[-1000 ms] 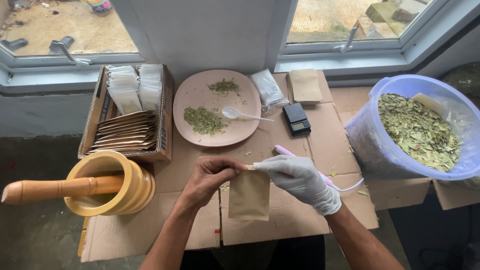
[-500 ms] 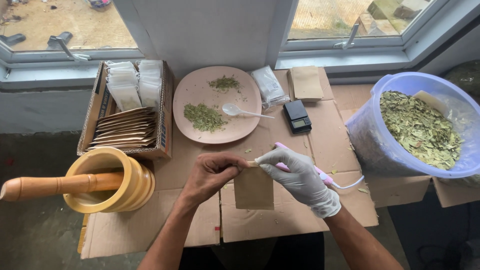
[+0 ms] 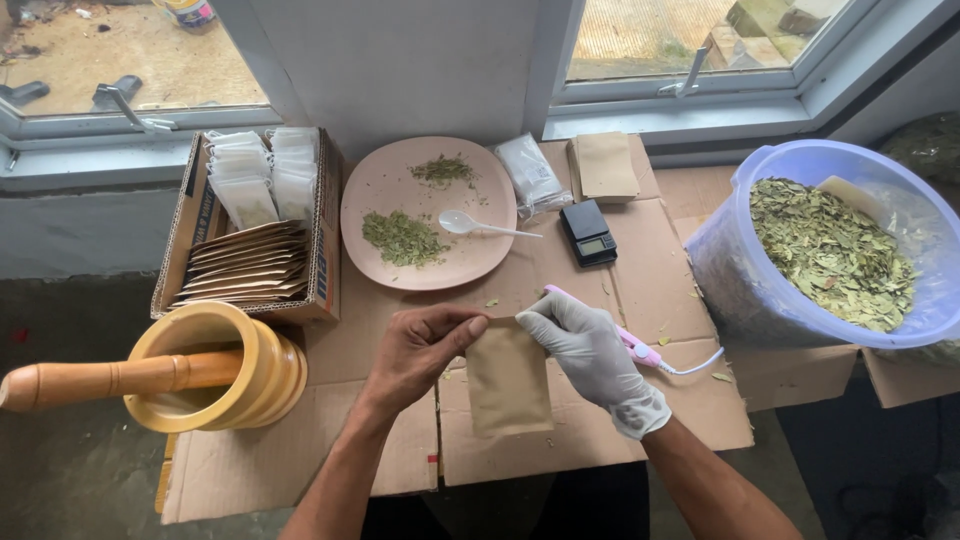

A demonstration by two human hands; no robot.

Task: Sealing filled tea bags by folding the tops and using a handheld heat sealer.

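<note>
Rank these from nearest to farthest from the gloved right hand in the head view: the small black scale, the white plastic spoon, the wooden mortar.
From the gloved right hand:
1. Small black scale, just beyond the hand, toward the window.
2. White plastic spoon, on the pink plate, beyond and to the left.
3. Wooden mortar, far left, at the cardboard's edge.

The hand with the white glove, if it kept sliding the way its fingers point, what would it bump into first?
The gloved right hand points leftward, across the top of the brown paper pouch. It would probably meet the bare left hand first, which pinches the pouch's other top corner close by.
</note>
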